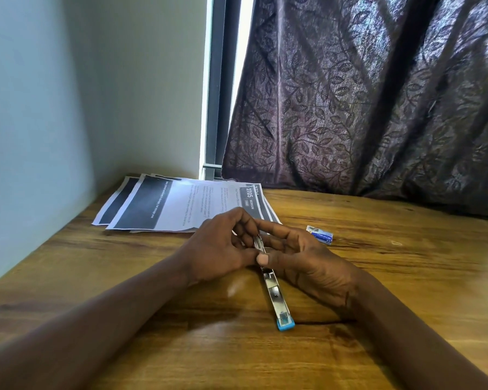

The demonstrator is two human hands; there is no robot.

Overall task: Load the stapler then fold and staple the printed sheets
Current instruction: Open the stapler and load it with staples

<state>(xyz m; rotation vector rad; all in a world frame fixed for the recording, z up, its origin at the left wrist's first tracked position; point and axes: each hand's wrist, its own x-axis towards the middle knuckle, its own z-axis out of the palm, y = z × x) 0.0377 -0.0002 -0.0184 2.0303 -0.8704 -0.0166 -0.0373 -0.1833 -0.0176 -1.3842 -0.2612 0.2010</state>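
A silver stapler [275, 294] with a blue end lies opened out flat on the wooden table [406, 277], its blue end toward me. My left hand [220, 246] and my right hand [302, 257] meet over its far end, fingers pinched around the metal there. Whether staples are between my fingers is hidden. Printed sheets [181, 206] with dark bands lie fanned out just beyond my hands. A small blue and white staple box [320, 234] sits to the right of my right hand.
A pale wall [40, 108] borders the table on the left. A dark leaf-patterned curtain [378, 94] hangs over the window behind the table and rests on its far right edge. Bare wood lies near me and to the right.
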